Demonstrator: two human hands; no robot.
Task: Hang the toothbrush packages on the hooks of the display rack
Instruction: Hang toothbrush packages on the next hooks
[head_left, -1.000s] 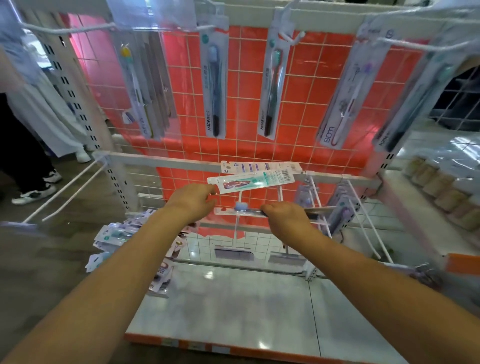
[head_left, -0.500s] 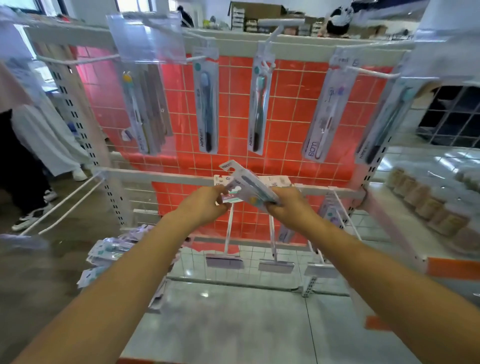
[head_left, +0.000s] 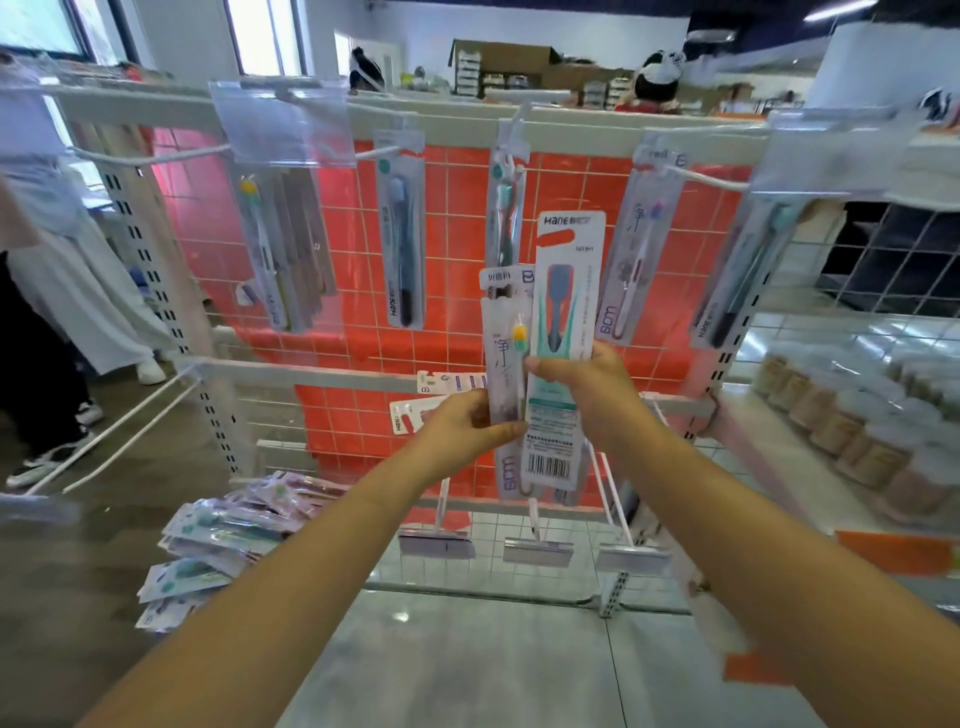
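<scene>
The right hand (head_left: 592, 384) pinches an upright Hane toothbrush package (head_left: 563, 332); the left hand (head_left: 462, 431) grips a clear BDM package (head_left: 506, 364) beside it. Best separate them, then thread one hang-hole onto a top hook (head_left: 701, 176).

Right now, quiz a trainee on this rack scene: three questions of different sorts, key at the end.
1. True or false: the right hand holds a package upright.
2. Which hand holds the package with the yellow-headed brush? A left, B right, C neither.
3. Fill in: spare packages lie piled at the lower ____ of the rack.

Key: 1 true, the Hane package; 2 A, the left hand; 3 left.
</scene>
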